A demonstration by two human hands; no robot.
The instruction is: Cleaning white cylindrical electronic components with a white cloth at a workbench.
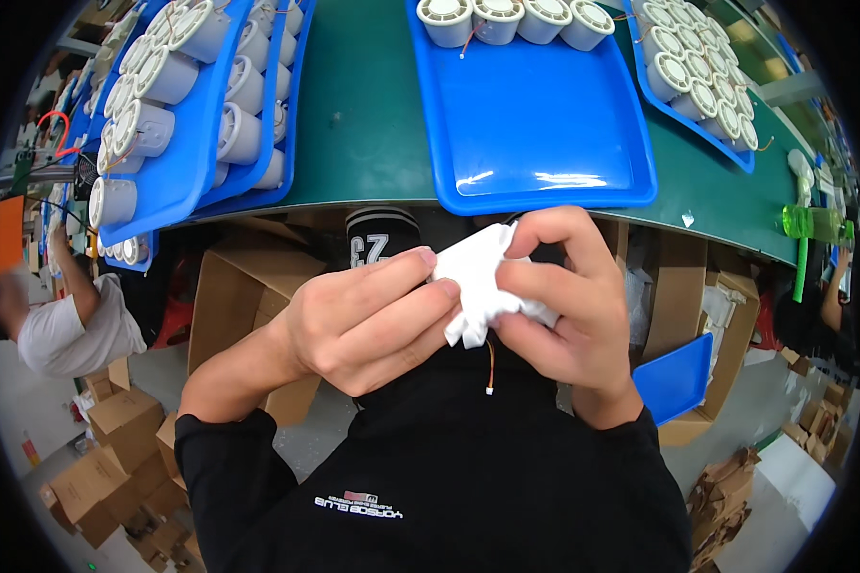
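Note:
Close to my chest, just off the table's near edge, both hands hold a crumpled white cloth [483,272]. My left hand [368,329] is closed on its left side, fingers pressed flat together. With bent fingers, my right hand [573,296] pinches the folds from the right. A thin wire [491,368] with a small white plug dangles below the cloth. Whatever the wire belongs to is hidden by the cloth and my fingers.
Ahead on the green table [363,105] lies a blue tray [535,124] with several white cylindrical units [495,21] along its far end. Stacked blue trays [201,181] of such units stand left, another tray [750,158] right. Cardboard boxes [248,277] sit below; a co-worker [81,315] is at left.

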